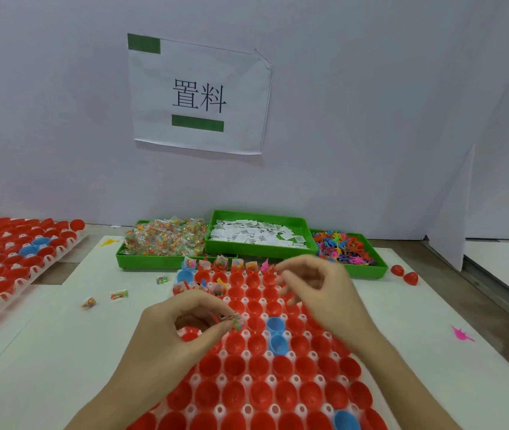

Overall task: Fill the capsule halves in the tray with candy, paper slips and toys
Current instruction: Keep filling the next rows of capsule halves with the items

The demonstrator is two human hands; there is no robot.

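A white tray (248, 381) of red and a few blue capsule halves (278, 344) lies in front of me. Its far rows hold candy packets, slips and toys. My left hand (169, 339) pinches a small candy packet (236, 322) with a slip over the tray's left part. Over the far right of the tray my right hand (318, 288) hovers with loosely curled fingers and nothing visible in it. Behind stand three green bins: candy packets (163, 237), paper slips (256, 235), plastic toys (344, 248).
A second tray of capsule halves (8, 259) lies at the left. Loose candy packets (119, 294) sit on the white board. Two red capsule halves (405, 274) and a pink toy (462, 335) lie at the right. A wall with a paper sign (198, 94) is behind.
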